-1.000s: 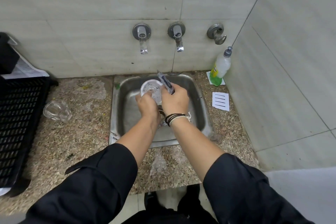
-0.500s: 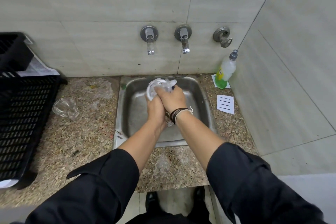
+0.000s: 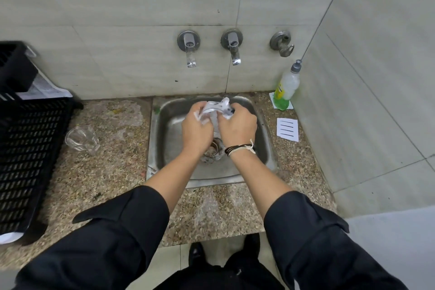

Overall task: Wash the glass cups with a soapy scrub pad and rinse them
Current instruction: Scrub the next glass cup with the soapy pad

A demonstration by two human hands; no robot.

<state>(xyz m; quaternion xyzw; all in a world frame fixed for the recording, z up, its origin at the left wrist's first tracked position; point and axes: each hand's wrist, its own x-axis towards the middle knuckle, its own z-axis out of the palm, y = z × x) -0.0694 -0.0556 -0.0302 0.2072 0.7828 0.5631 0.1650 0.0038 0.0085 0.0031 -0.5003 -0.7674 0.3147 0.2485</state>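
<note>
Glass cup (image 3: 213, 110) held over the steel sink (image 3: 263, 148) so suds likely drain away: left hand (image 3: 196, 130) grips its side while right hand (image 3: 237, 126) pinches the scrub pad (image 3: 226, 107) against the rim. Second cup (image 3: 81, 140) waits on the speckled surface (image 3: 94, 176), beside the black crate (image 3: 26, 148).

I have both forearms reaching forward with dark sleeves pushed back, my left hand (image 3: 196, 129) and right hand (image 3: 237, 126) side by side, fingers curled, cord bracelets on the right wrist.
</note>
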